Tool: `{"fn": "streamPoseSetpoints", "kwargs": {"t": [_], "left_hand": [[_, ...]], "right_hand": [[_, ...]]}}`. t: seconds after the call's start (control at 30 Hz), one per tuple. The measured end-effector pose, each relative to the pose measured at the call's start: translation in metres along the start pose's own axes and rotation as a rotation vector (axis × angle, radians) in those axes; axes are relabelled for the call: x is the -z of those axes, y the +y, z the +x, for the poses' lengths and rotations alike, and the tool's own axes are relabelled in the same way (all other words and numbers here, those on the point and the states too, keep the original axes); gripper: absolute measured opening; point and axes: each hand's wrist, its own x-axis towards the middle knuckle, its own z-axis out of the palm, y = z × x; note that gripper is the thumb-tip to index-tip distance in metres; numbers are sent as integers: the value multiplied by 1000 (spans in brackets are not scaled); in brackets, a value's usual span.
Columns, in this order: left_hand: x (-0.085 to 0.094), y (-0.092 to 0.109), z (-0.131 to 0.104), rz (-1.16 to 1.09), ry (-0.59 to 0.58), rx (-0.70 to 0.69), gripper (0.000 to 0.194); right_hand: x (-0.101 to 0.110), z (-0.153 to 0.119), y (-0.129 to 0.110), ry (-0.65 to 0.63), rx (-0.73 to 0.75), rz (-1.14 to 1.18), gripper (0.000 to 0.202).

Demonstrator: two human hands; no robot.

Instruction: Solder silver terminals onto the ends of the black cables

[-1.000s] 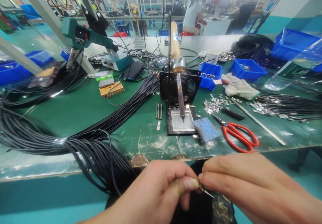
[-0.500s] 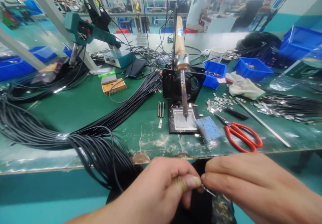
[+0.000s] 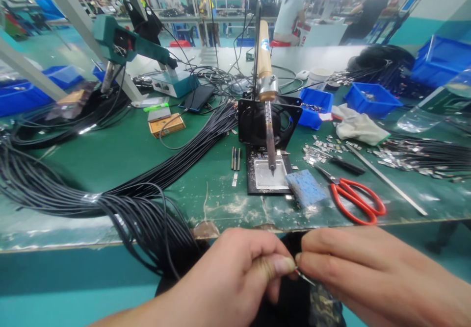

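Below the front edge of the green table, my left hand (image 3: 246,273) pinches a thin wire (image 3: 304,278) between thumb and forefinger. Small red and green bits and a pale tip show on the wire. My right hand (image 3: 353,263) is closed at the same wire, its fingertips touching near my left thumb; its thumb is hidden. A bundle of black cables (image 3: 147,214) hangs over the edge left of my left hand. Beyond my hands, a wooden-handled soldering iron (image 3: 265,62) points down over a metal tray (image 3: 270,188).
Red-handled scissors (image 3: 358,202), a blue sponge (image 3: 306,188) and a metal strip (image 3: 390,180) lie near the front edge. Behind them are small metal connectors (image 3: 318,151), a white cloth (image 3: 360,126) and a blue bin (image 3: 371,100). A black fan (image 3: 267,121) stands behind the tray.
The view has shifted very slightly. Both hands hold nearly the same pose at the wire, with a bit of green now showing beside the red.
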Motion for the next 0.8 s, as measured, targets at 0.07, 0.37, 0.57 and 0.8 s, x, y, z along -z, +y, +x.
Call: {"fn": "streamPoseSetpoints", "kwargs": {"t": [0.07, 0.37, 0.57, 0.8], "left_hand": [[-1, 0, 0, 5, 7, 12, 26], [-1, -1, 1, 69, 64, 16, 29], [-3, -2, 2, 107, 84, -9, 28], [-3, -6, 0, 121, 76, -62, 28]], "right_hand": [[1, 3, -2, 2, 4, 17, 37], [1, 2, -3, 43, -24, -43, 35], [3, -5, 0, 35, -28, -140, 51], [6, 10, -3, 52, 31, -70, 55]]}}
